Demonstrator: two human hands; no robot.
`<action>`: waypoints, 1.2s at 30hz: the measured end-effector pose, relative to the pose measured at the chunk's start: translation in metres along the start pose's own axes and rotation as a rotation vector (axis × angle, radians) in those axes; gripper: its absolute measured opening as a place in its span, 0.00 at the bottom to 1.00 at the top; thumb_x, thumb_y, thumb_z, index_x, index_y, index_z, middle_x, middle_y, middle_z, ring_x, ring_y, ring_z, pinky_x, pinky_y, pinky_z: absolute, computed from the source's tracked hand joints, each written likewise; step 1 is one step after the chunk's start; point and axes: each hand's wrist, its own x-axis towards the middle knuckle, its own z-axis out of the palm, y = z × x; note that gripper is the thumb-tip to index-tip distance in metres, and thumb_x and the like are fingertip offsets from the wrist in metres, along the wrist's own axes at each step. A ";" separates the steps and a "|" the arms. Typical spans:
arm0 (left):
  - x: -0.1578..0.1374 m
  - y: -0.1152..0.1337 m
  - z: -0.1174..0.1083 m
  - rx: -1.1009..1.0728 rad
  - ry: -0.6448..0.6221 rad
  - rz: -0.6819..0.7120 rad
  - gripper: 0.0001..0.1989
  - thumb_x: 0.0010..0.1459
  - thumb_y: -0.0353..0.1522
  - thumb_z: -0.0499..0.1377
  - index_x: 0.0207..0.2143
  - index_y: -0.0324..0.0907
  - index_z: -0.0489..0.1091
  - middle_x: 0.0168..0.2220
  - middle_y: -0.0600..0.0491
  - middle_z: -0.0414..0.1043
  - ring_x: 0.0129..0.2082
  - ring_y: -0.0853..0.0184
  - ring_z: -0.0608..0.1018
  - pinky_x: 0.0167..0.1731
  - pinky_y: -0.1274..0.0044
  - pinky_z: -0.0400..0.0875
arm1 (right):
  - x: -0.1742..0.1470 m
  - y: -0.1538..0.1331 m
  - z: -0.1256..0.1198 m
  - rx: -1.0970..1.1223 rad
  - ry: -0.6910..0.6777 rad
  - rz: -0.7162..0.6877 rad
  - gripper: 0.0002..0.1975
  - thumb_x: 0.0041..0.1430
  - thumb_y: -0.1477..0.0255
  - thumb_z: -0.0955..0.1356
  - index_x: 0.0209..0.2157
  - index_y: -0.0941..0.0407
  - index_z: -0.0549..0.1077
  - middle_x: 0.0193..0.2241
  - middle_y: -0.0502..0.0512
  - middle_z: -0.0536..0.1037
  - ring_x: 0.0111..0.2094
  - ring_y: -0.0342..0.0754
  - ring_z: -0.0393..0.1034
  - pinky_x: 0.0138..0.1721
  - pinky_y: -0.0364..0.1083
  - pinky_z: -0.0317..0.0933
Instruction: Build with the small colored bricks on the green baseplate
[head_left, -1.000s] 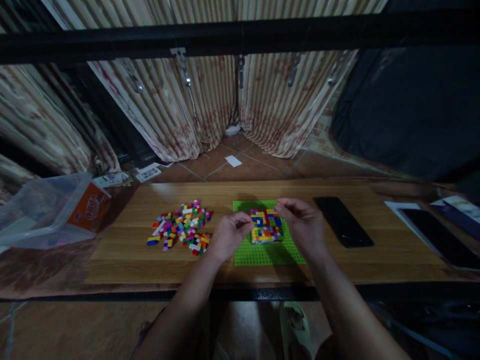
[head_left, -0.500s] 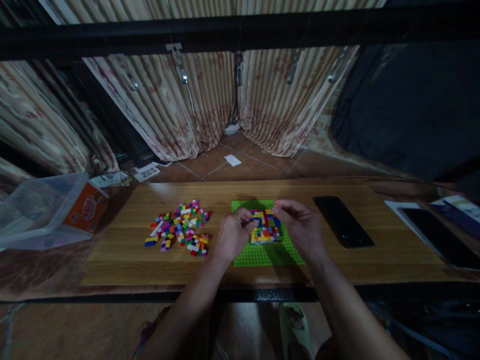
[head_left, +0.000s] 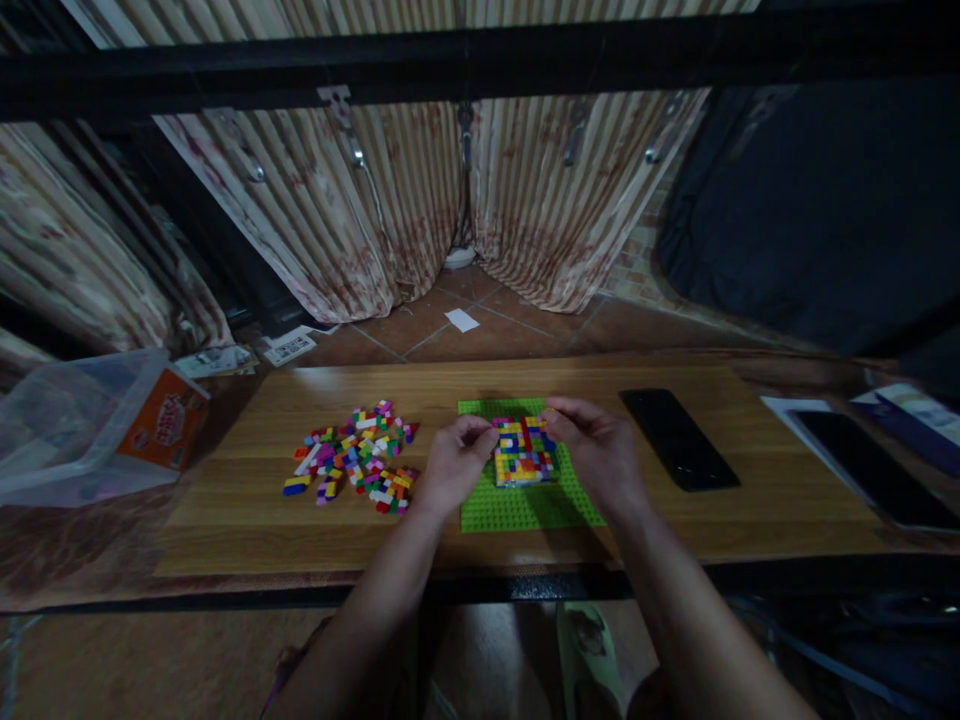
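A square, multicoloured build of toy bricks (head_left: 525, 465) is over the middle of a green studded baseplate (head_left: 487, 512). Whether it is fixed to the plate or held just above it, I cannot tell. My left hand (head_left: 459, 465) is closed, thumb and fingers at the build's upper left edge. Opposite it, my right hand (head_left: 600, 452) is closed at the upper right corner, its fingertips partly hiding that corner. Left of the plate lies a spread-out pile of loose bricks (head_left: 360, 455) in many colours.
The wooden table (head_left: 247, 530) carries a black phone (head_left: 679, 440) right of the baseplate. Further right lies another dark device (head_left: 877, 470) on white paper. At the far left stands a clear plastic box (head_left: 67, 430) with an orange label. Curtains (head_left: 405, 200) hang behind the table.
My left fingers have drawn back from over the build's top to its left edge, so more of its surface shows. My right hand stays at the upper right corner. The view has shifted slightly.
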 end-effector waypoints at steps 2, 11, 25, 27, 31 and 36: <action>0.002 0.000 0.002 0.001 0.021 0.001 0.08 0.50 0.36 0.62 0.28 0.40 0.71 0.21 0.57 0.69 0.23 0.72 0.70 0.25 0.80 0.63 | 0.000 -0.001 0.000 0.000 -0.021 0.011 0.13 0.45 0.63 0.73 0.31 0.56 0.78 0.27 0.53 0.80 0.27 0.46 0.72 0.31 0.46 0.67; 0.003 -0.002 0.006 -0.056 0.041 -0.049 0.09 0.46 0.33 0.65 0.29 0.40 0.69 0.23 0.58 0.69 0.22 0.73 0.69 0.25 0.80 0.63 | 0.001 0.002 -0.001 0.034 -0.027 0.014 0.12 0.45 0.65 0.73 0.32 0.56 0.77 0.26 0.51 0.78 0.26 0.44 0.70 0.30 0.45 0.64; 0.003 -0.004 0.011 -0.064 0.073 -0.028 0.08 0.45 0.31 0.64 0.27 0.39 0.68 0.23 0.58 0.70 0.23 0.73 0.70 0.25 0.81 0.64 | -0.004 0.004 0.004 0.087 -0.091 0.080 0.11 0.45 0.65 0.73 0.31 0.56 0.76 0.25 0.50 0.78 0.27 0.45 0.72 0.32 0.46 0.66; 0.002 -0.006 0.011 -0.064 0.068 -0.022 0.08 0.45 0.32 0.65 0.27 0.39 0.68 0.23 0.58 0.69 0.23 0.73 0.70 0.25 0.81 0.64 | -0.005 0.003 0.005 0.085 -0.088 0.076 0.11 0.45 0.65 0.73 0.30 0.56 0.75 0.25 0.50 0.78 0.27 0.46 0.72 0.32 0.46 0.66; -0.002 -0.004 0.010 -0.072 0.046 -0.042 0.09 0.49 0.36 0.63 0.28 0.39 0.70 0.23 0.57 0.69 0.23 0.73 0.70 0.24 0.82 0.64 | -0.007 0.001 0.005 -0.025 -0.122 -0.013 0.08 0.48 0.67 0.72 0.30 0.55 0.76 0.28 0.52 0.79 0.30 0.47 0.73 0.35 0.47 0.66; -0.004 -0.001 0.004 -0.121 0.052 -0.174 0.10 0.55 0.37 0.56 0.28 0.39 0.69 0.23 0.57 0.69 0.20 0.75 0.70 0.21 0.82 0.64 | -0.009 0.006 0.005 -0.281 -0.187 -0.194 0.06 0.53 0.67 0.70 0.32 0.52 0.78 0.36 0.53 0.78 0.39 0.50 0.72 0.45 0.51 0.63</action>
